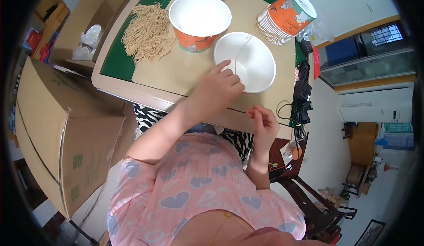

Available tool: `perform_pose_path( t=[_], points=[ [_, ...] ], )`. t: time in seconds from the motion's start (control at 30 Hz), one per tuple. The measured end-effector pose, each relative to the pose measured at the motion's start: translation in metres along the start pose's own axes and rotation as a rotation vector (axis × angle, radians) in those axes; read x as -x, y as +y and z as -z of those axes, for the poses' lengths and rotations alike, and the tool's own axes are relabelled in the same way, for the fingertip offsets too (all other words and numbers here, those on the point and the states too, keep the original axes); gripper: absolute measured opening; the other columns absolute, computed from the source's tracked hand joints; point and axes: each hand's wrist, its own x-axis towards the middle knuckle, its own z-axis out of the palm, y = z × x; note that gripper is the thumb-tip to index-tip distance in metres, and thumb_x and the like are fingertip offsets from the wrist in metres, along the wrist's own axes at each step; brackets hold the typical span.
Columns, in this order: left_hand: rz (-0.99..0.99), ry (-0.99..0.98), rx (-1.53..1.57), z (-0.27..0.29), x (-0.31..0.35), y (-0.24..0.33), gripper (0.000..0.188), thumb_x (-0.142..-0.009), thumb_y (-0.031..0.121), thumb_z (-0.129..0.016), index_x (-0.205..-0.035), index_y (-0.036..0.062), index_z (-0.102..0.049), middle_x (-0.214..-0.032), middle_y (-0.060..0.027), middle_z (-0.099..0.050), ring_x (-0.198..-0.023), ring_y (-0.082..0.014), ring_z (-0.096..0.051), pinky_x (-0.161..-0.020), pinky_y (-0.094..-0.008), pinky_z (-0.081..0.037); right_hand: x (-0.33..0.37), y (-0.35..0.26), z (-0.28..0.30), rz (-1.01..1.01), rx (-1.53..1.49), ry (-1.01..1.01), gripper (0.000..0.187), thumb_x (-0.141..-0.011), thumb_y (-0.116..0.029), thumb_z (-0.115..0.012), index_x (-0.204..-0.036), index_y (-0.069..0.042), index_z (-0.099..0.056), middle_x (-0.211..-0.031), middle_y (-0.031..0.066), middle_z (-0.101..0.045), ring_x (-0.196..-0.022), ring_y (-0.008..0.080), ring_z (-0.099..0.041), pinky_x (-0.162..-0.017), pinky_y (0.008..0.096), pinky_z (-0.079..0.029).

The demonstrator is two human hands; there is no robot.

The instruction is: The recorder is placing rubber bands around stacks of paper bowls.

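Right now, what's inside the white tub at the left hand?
Inside the white tub, a thin line, possibly string, runs toward the left hand; whatever the hand covers cannot be seen.

a brown carton (90,135) stands left, near an open box (78,19) holding crumpled plastic (92,36), with black adapters (303,89), looped cables (300,133) and a dark chair (311,211) at right.

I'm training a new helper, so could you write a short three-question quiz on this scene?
1. True or false: the right hand is inside the nearest bucket.
2. Choose: the pile of tan cords lies (a) left of the upright orange bucket; (b) right of it; (c) inside it.
3. Fill in: the right-hand bucket stack stands ___.

Key: 1 false, it is outside, while the left hand is at the bucket's mouth; 2 a; 3 upside down.
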Motion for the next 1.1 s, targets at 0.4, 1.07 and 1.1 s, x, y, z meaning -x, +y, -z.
perform_pose_path(
  t=[0.4,1.07,1.1],
  points=[
    [0.416,0.184,0.628,0.002,0.029,0.057,0.021,-0.08,0.003,-0.064,-0.1,0.0018,-0.065,-0.09,-0.0116,-0.063,-0.085,-0.0283,-0.061,-0.072,-0.0357,-0.05,0.022,0.006,-0.031,-0.501,-0.612,-0.317,0.036,-0.1,-0.03,-0.045,-0.108,0.001,-0.059,-0.088,0.0092,-0.065,-0.078,0.0171,-0.062,-0.07,0.029,-0.049],
    [0.366,-0.07,0.209,-0.019,0.063,0.041,0.009,-0.074,0.009,-0.061,-0.081,0.0066,-0.066,-0.085,-0.008,-0.061,-0.083,-0.028,-0.058,-0.074,-0.0382,-0.049,-0.01,0.0,-0.026,-0.326,-0.868,-0.227,0.022,-0.1,-0.023,-0.045,-0.098,-0.006,-0.059,-0.064,0.0,-0.044,-0.058,0.0097,-0.039,-0.057,0.0257,-0.035],
    [0.367,-0.089,0.204,-0.019,0.064,0.04,0.009,-0.074,0.01,-0.061,-0.081,0.0066,-0.066,-0.085,-0.0083,-0.061,-0.084,-0.0282,-0.059,-0.075,-0.0379,-0.049,-0.008,-0.004,-0.029,-0.317,-0.824,-0.194,0.023,-0.1,-0.023,-0.044,-0.097,-0.005,-0.058,-0.061,-0.0006,-0.04,-0.055,0.0091,-0.035,-0.055,0.0255,-0.031]
  ],
)
